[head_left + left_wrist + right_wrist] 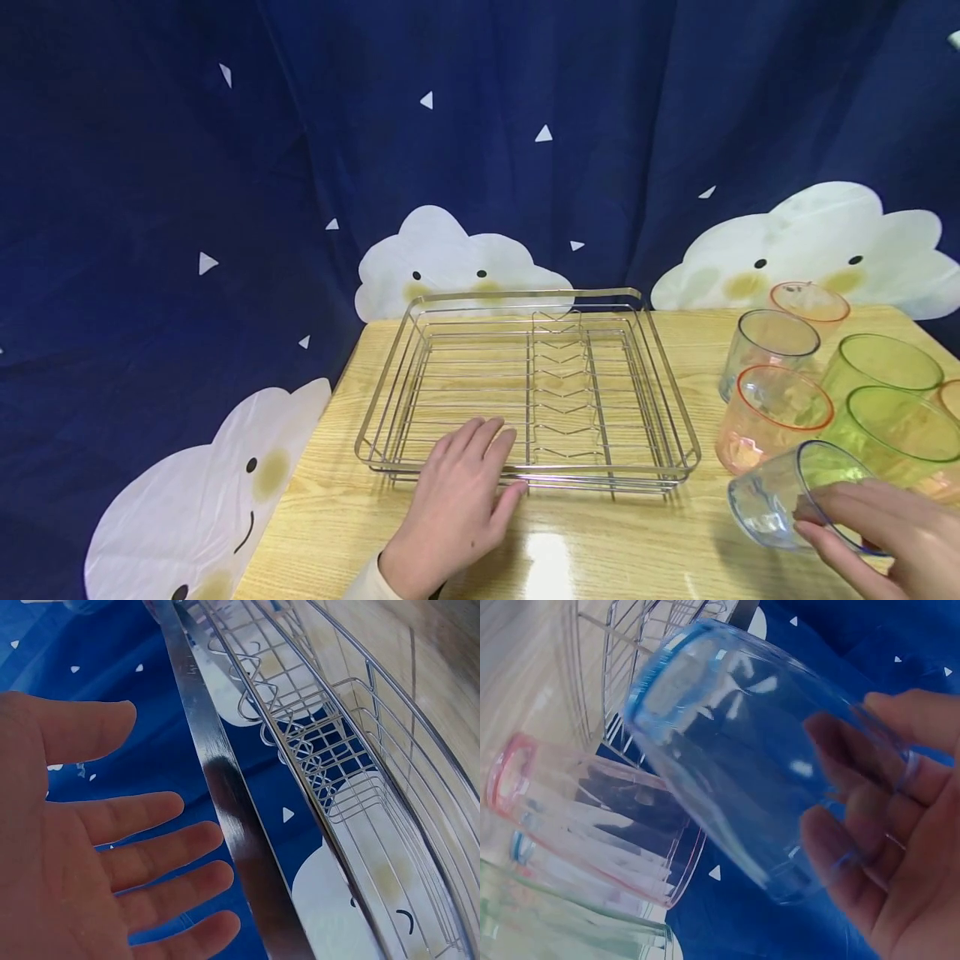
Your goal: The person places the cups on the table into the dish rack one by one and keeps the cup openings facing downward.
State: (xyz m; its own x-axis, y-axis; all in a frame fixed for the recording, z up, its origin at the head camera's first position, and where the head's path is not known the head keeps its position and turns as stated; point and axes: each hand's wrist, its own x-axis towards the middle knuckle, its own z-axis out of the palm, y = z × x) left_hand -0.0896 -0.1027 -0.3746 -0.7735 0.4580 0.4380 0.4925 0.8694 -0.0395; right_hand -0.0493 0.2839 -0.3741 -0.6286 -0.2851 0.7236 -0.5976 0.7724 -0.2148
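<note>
A clear, blue-rimmed drinking glass point(765, 496) is tilted in my right hand point(892, 533), which pinches it near its open rim. In the right wrist view the fingers lie on the wall of this glass point(720, 742), with the thumb on the opposite side. My left hand point(465, 500) is over the front rail of a wire dish rack point(525, 294), palm down. Its fingers look extended and loosely spread in the left wrist view, close to the rack's flat metal rim point(217, 772), and they hold nothing. The rack has a row of zigzag wire dividers point(566, 408).
Several tinted glasses stand upright at the table's right: an orange one point(738, 442) just behind the held glass, a blue-grey one point(750, 358) and a green one point(892, 367). A dark blue cloth with white clouds point(450, 258) hangs behind the wooden table point(622, 542).
</note>
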